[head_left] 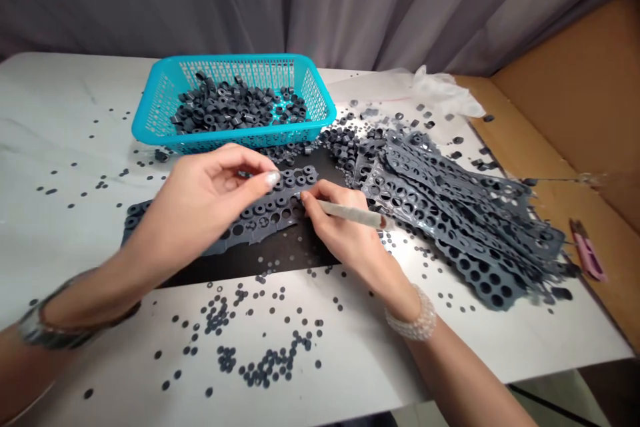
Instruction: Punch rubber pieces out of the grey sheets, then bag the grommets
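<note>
Far left, small dark discs [89, 393] dotted the white table [45, 120], and there was the grey band [35, 330] around my left wrist! Behind that arm, the slate-grey sheet [213, 248] began, lying on a black mat [230, 270], its left end showing raised round pieces past my forearm. Above it sat the turquoise basket [240, 135], slatted walls and all, heaped with short, thick grey rings [220, 110].

In came my left hand [200, 203], over the sheet, thumb and fingertips drawn close together by its upper edge; whether they pinched anything, I couldn't tell. And what a sheet: long, narrow and ragged-edged, stubby rings with dark centres standing in rows along the top, a line of round openings along the lower side, a faint sheen on its surface.

At its right end, my right hand [345, 227] had a firm grip on a pale, pen-like tool [357, 215], fingertips right down at the sheet. A clear beaded bracelet [417, 320] circled that wrist. Further right, a heap of perforated sheets [450, 213] sprawled, a crumpled clear bag [445, 90] behind it, and finally, a pink-handled cutter [590, 257] on the brown cardboard [575, 93]!
</note>
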